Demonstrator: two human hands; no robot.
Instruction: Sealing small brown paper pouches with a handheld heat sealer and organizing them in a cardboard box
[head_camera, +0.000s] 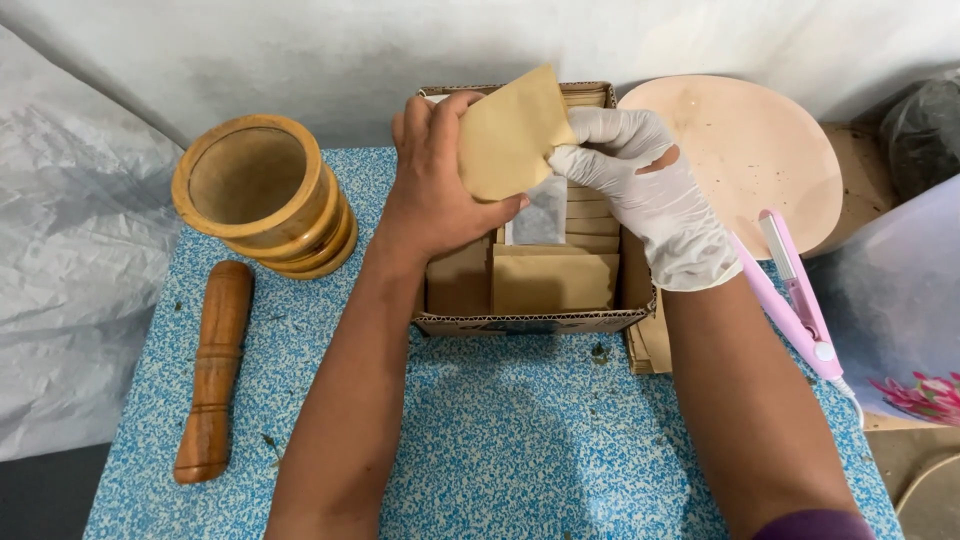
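1. A view from above looks down at two hands working over a blue-and-white speckled worktop (500, 440).
2. The left hand (435, 180), bare, sits at upper centre of the frame. Its fingers and thumb are pressed onto a tan paper pouch (512, 135), gripping its left side.
3. The right hand (640, 185), in a white glove, is just right of it. Its fingertips pinch the pouch's right edge.
4. The pouch is tilted and held in the air above an open cardboard box (530, 322), at upper centre.
5. The box holds more tan pouches, standing in rows; one shows a clear window panel (543, 215).
6. A few flat pouches (652, 345) lie just beside the box's lower right corner.
7. A wooden mortar (262, 195) stands at upper left of the frame, empty inside.
8. A wooden pestle (213, 370) lies below it at lower left, apart from the mortar.
9. A pale round board (750, 150) rests at upper right.
10. A pink handheld sealer (790, 295) lies to the right, near the gloved wrist.
11. White plastic sheeting (70, 260) covers the left edge.
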